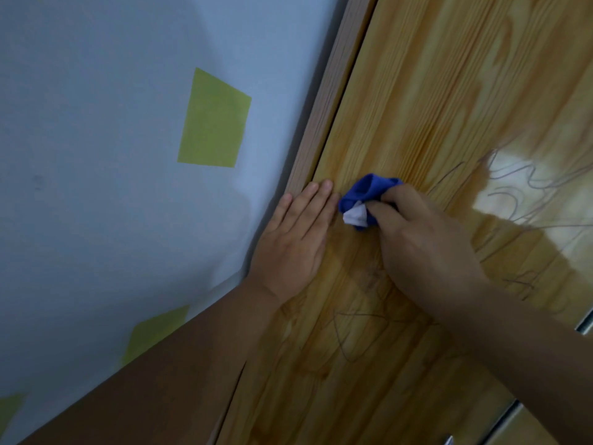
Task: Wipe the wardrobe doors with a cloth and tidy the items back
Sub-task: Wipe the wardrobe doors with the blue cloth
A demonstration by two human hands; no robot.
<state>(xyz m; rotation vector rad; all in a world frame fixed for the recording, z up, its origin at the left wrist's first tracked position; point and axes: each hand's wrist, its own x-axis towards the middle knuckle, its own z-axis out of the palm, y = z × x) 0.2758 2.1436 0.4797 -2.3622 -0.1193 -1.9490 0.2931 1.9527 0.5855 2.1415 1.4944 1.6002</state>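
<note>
A glossy yellow wood-grain wardrobe door (417,101) fills the right half of the view, with thin dark scribble lines across its lower part. My right hand (423,248) is closed on a bunched blue cloth (365,195) with a white patch and presses it against the door near the left edge. My left hand (296,236) lies flat on the door, fingers together, right beside the cloth and touching the door's frame edge.
The wardrobe's brown side frame (333,88) runs diagonally next to a pale blue-white wall (96,123) carrying yellow-green rectangles (213,120). A metal handle (585,324) and a gap to another door show at the lower right.
</note>
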